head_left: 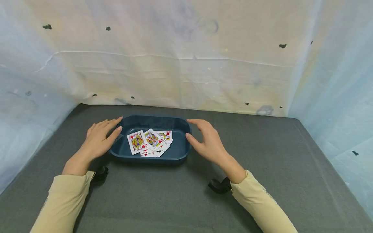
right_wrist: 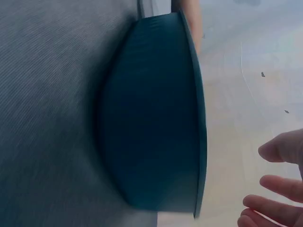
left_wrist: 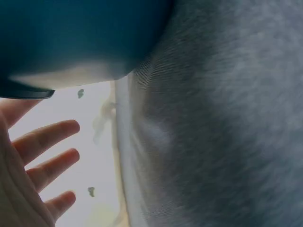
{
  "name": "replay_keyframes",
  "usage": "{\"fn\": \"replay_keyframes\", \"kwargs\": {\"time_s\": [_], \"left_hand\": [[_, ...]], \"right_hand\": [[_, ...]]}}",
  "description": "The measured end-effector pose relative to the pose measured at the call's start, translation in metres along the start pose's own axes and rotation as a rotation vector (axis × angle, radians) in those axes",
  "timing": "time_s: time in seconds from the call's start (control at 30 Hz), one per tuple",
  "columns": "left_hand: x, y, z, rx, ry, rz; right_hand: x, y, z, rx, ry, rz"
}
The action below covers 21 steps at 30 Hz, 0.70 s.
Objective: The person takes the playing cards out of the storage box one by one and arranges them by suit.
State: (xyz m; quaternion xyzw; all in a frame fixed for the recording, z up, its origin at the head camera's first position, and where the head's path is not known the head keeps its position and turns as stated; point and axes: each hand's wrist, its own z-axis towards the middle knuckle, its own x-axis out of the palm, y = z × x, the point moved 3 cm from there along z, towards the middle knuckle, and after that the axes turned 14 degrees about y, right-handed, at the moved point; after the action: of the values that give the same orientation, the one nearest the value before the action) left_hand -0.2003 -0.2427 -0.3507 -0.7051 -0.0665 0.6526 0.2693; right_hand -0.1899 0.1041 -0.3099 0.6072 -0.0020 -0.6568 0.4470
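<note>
A dark blue oval tray (head_left: 150, 159) stands on the grey cloth, with several playing cards (head_left: 136, 142) lying face up and overlapping inside it. The left hand (head_left: 100, 137) is at the tray's left end, its fingers extended over the rim; whether it touches the rim I cannot tell. In the left wrist view, the fingers of that hand (left_wrist: 43, 156) are spread below the tray wall (left_wrist: 85, 38). At the right end hovers the right hand (head_left: 209, 142), thumb and fingers apart. The right wrist view shows a gap between this hand (right_wrist: 281, 196) and the tray's rim (right_wrist: 202, 127).
Grey cloth (head_left: 163, 200) covers the table around the tray. Pale sheets with dark spots hang as a backdrop (head_left: 180, 77) behind and at both sides. Black straps (head_left: 219, 185) sit at the wrists, next to the beige sleeves (head_left: 260, 200).
</note>
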Motion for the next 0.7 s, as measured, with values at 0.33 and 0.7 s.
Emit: {"fn": "replay_keyframes", "kwargs": {"time_s": [0.33, 0.7], "left_hand": [[0.008, 0.005, 0.001, -0.082, 0.068, -0.235], [0.013, 0.007, 0.002, -0.12, 0.088, -0.349]], "right_hand": [[0.018, 0.009, 0.035, 0.121, 0.073, 0.262], [0.047, 0.01, 0.074, 0.398, 0.218, 0.785]]}}
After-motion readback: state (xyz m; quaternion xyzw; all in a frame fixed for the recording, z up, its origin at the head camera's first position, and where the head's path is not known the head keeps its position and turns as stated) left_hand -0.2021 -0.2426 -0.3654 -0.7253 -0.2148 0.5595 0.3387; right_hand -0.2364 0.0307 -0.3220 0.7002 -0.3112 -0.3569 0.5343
